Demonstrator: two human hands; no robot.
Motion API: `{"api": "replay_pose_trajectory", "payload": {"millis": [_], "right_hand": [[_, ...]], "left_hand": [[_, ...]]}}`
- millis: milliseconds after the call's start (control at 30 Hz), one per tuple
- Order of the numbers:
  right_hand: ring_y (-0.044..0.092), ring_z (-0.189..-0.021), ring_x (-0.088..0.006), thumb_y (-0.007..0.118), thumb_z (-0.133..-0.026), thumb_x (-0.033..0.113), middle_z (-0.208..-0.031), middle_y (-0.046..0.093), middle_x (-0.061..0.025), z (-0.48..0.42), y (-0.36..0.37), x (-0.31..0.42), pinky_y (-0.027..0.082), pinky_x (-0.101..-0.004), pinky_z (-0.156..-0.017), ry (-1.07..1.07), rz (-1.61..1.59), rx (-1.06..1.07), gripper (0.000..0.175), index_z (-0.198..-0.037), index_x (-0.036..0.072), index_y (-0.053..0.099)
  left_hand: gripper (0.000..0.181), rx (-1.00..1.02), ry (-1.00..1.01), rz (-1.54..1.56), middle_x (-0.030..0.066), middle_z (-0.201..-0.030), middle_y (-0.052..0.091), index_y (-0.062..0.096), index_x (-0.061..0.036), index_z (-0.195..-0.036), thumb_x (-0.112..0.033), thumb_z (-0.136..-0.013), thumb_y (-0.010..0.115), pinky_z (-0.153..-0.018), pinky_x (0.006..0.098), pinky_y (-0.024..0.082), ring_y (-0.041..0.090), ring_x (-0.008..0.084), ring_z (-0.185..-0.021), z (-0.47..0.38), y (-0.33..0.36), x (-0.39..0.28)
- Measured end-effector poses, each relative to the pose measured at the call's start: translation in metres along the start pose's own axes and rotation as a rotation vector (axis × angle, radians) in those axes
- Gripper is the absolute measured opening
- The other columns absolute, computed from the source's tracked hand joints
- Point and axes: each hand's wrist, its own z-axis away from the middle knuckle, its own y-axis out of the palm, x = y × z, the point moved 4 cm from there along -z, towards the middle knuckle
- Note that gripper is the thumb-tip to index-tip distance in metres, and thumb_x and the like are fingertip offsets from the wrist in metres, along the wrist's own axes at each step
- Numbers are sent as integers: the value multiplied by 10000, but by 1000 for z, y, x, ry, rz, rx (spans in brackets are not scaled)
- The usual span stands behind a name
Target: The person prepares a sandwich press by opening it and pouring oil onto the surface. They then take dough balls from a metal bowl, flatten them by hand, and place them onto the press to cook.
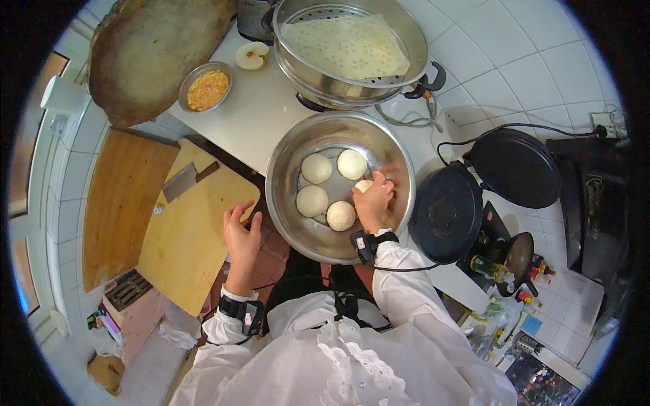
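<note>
A wide stainless steel basin stands at the counter's front edge, straight ahead of me. Several round, pale dough balls lie spread on its bottom. My right hand reaches inside and has its fingers around a dough ball at the right of the group, hiding most of it. My left hand is raised left of the basin, fingers apart and holding nothing. Below and beside it is a wooden cutting board, on which a cleaver lies.
Behind the basin stands a steamer pot with a perforated liner. A bowl of shredded food and a cut apple half sit back left, near a large round wooden board. An opened electric griddle is at right.
</note>
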Motion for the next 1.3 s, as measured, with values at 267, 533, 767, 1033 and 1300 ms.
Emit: {"api": "replay_pose_trajectory", "payload": {"millis": [267,533,767,1033,1300], "right_hand": [[455,-1164,-429,876,-652,255,-1247,470,-220,0,-1,0,424,-503,-971,49,3,-16,727,-1228,23,498],[449,-1170,-429,869,-658,242,-1247,454,-216,5,-6,5,450,-520,-946,67,-44,65,736,-1245,18,485],[463,-1155,-422,831,-696,207,-1260,434,-198,5,0,5,452,-514,-920,30,-25,48,650,-1223,50,483],[579,-1064,-368,823,-710,198,-1174,581,-191,-22,18,-36,489,-459,-884,206,-301,167,575,-1203,94,546],[589,-1060,-286,725,-849,193,-1195,593,-108,-15,18,-54,489,-446,-847,732,-1428,658,433,-1237,121,547]], "left_hand": [[266,10,-4,-23,150,-1170,581,669,-30,-1128,-71,-866,684,-820,356,587,617,282,-1053,2,-1,0],[269,36,-26,-17,143,-1178,584,671,-39,-1133,-71,-866,687,-839,367,565,610,287,-1063,4,-1,8],[269,35,-14,8,139,-1180,583,675,-53,-1138,-81,-871,695,-853,383,549,606,288,-1075,5,-2,11],[268,32,28,58,121,-1175,588,677,-64,-1137,-91,-872,701,-867,376,532,603,271,-1078,6,-16,-31],[272,165,131,262,105,-1165,593,672,-69,-1144,-65,-873,687,-863,343,520,601,230,-1074,2,17,-85]]}}
